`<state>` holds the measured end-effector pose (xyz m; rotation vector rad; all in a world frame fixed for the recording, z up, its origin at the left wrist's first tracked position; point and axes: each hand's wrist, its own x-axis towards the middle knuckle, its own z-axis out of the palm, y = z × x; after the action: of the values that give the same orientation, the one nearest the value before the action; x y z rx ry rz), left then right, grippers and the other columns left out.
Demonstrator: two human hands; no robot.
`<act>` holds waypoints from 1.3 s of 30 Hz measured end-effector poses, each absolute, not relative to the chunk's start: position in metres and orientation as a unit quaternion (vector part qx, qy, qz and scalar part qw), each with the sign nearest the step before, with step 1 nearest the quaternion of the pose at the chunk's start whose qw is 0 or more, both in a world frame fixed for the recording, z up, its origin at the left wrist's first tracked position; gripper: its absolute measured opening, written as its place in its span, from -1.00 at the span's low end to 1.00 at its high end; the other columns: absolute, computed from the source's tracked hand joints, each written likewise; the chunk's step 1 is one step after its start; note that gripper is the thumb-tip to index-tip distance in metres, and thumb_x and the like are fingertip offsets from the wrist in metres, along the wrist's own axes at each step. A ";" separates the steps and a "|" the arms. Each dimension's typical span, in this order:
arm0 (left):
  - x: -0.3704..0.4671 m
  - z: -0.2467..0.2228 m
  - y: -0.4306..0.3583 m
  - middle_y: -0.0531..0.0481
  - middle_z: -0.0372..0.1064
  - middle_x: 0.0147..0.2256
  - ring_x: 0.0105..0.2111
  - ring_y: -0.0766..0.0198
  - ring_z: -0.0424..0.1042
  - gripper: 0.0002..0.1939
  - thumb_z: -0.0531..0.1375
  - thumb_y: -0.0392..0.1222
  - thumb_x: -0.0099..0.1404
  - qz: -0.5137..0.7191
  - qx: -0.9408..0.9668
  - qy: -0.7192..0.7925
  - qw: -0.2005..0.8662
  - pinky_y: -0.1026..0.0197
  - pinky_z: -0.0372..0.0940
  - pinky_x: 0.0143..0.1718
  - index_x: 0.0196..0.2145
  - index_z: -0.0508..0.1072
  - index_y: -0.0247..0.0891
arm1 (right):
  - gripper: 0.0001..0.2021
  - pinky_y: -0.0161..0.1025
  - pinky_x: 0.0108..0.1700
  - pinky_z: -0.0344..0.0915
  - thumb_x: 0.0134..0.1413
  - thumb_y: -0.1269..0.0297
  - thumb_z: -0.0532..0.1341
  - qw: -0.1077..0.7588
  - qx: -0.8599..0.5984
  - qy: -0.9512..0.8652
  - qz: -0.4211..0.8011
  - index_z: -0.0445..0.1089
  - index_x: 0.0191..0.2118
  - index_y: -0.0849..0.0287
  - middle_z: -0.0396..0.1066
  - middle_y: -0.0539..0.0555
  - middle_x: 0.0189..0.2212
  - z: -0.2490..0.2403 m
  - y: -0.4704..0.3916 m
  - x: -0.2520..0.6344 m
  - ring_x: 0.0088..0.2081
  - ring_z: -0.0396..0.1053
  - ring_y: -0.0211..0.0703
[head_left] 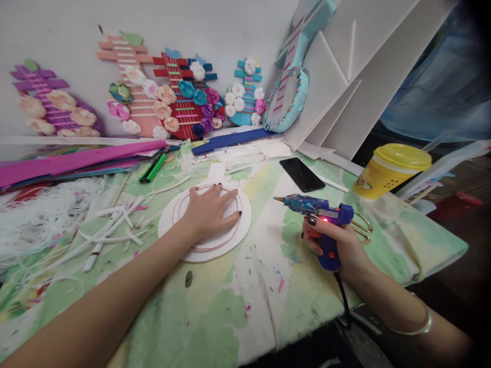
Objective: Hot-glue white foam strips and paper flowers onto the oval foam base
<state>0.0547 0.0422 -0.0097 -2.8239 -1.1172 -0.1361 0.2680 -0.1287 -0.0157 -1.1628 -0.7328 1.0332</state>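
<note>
My left hand (209, 212) lies flat with its fingers spread on a round white disc (240, 235), pressing on its middle. A thin reddish ring line runs around the disc, and a white tab (217, 173) sticks out at its far edge. My right hand (337, 243) is wrapped round a blue hot glue gun (339, 214), whose nozzle points left above the table. A red light glows on the gun's side, and its black cord hangs down over the table's front edge. Gold scissor handles (362, 227) show behind the right hand.
A black phone (302, 174) and a yellow cup (391, 171) stand back right. Green markers (153, 167), white foam strips (115, 230) and tangled white cord (42, 220) lie left. Flowered guitar shapes (180, 97) lean on the wall; white boards (345, 76) stand right.
</note>
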 end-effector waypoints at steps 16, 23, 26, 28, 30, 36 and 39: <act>0.053 -0.010 0.046 -0.28 0.24 0.09 0.11 -0.09 0.19 -0.43 -0.04 0.14 0.23 -0.067 -0.936 -0.340 0.065 -0.23 -0.07 0.04 0.14 0.22 -0.10 | -0.86 -0.31 -0.64 -0.09 -0.10 0.28 0.26 0.635 -0.518 -0.338 0.463 0.35 -0.49 0.25 0.32 0.00 -0.63 -0.015 -0.130 0.267 -0.73 0.11 -0.38; 0.050 -0.010 0.048 -0.26 0.17 0.16 0.17 -0.12 0.11 -0.32 -0.08 0.31 0.20 -0.050 -0.935 -0.347 0.050 -0.25 -0.08 0.05 0.19 0.16 -0.04 | -0.83 -0.30 -0.64 -0.06 -0.06 0.26 0.24 0.621 -0.528 -0.351 0.462 0.36 -0.53 0.24 0.28 0.00 -0.69 -0.015 -0.130 0.267 -0.73 0.10 -0.35; 0.049 -0.010 0.048 -0.26 0.15 0.16 0.17 -0.11 0.11 -0.32 -0.08 0.32 0.20 -0.045 -0.934 -0.350 0.050 -0.25 -0.09 0.05 0.19 0.14 -0.01 | -0.84 -0.30 -0.66 -0.07 -0.08 0.24 0.24 0.616 -0.534 -0.350 0.462 0.37 -0.51 0.24 0.28 0.00 -0.70 -0.015 -0.130 0.267 -0.73 0.10 -0.33; 0.049 -0.010 0.048 -0.27 0.14 0.17 0.17 -0.11 0.11 -0.32 -0.07 0.32 0.19 -0.045 -0.934 -0.351 0.049 -0.26 -0.09 0.05 0.20 0.14 0.00 | -0.83 -0.30 -0.66 -0.07 -0.08 0.23 0.24 0.615 -0.535 -0.355 0.458 0.37 -0.52 0.23 0.29 0.00 -0.69 -0.015 -0.130 0.267 -0.73 0.10 -0.33; 0.049 -0.010 0.048 -0.28 0.13 0.18 0.18 -0.12 0.09 -0.31 -0.06 0.32 0.20 -0.046 -0.934 -0.352 0.044 -0.27 -0.10 0.06 0.20 0.13 0.00 | -0.83 -0.30 -0.65 -0.07 -0.07 0.22 0.24 0.613 -0.535 -0.362 0.455 0.36 -0.52 0.22 0.28 0.00 -0.70 -0.015 -0.130 0.267 -0.73 0.10 -0.33; 0.047 -0.010 0.047 -0.25 0.04 0.23 0.22 -0.15 0.02 -0.30 -0.07 0.33 0.19 -0.044 -0.930 -0.364 0.022 -0.30 -0.11 0.07 0.22 0.10 0.03 | -0.82 -0.30 -0.65 -0.03 -0.07 0.20 0.24 0.604 -0.538 -0.373 0.454 0.38 -0.51 0.22 0.24 -0.02 -0.73 -0.013 -0.130 0.265 -0.72 0.09 -0.32; 0.046 -0.010 0.047 -0.25 0.04 0.23 0.21 -0.17 0.03 -0.30 -0.08 0.34 0.19 -0.047 -0.929 -0.366 0.014 -0.35 -0.13 0.07 0.23 0.08 0.05 | -0.83 -0.30 -0.65 -0.04 -0.07 0.22 0.24 0.604 -0.535 -0.377 0.455 0.38 -0.51 0.23 0.26 -0.01 -0.72 -0.014 -0.129 0.266 -0.72 0.09 -0.33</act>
<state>0.0460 0.0471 -0.0101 -2.8931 -1.1396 -0.1460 0.2655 -0.1289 -0.0142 -1.2372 -0.8736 1.0521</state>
